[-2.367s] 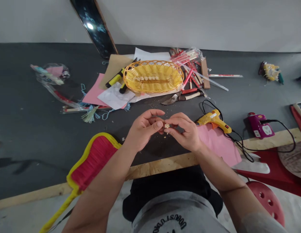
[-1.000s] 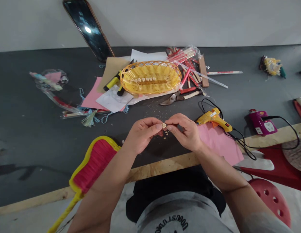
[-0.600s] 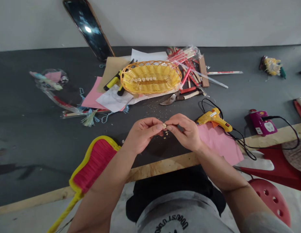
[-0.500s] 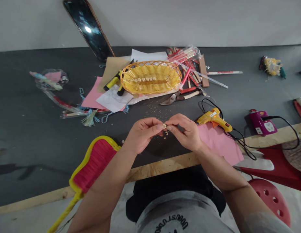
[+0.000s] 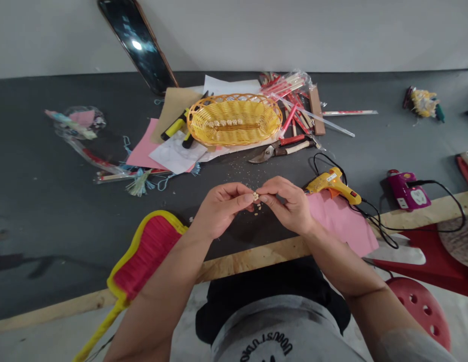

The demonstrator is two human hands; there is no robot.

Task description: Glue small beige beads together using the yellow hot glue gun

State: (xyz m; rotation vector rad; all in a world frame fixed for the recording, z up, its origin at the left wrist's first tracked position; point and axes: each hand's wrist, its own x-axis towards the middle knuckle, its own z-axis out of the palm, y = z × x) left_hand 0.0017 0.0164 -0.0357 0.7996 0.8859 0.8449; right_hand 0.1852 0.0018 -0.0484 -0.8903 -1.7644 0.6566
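Left hand has curled its fingers in since the earliest frame, so now it and the right hand both pinch that tiny pale cluster near mid-frame, smack between their fingertips, roundish with no clear long axis, neither hand nearer.

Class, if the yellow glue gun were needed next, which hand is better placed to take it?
Probably the right hand: the yellow glue gun lies beside it, while the left hand would have to reach across. Both hands pinch at the small pale cluster.
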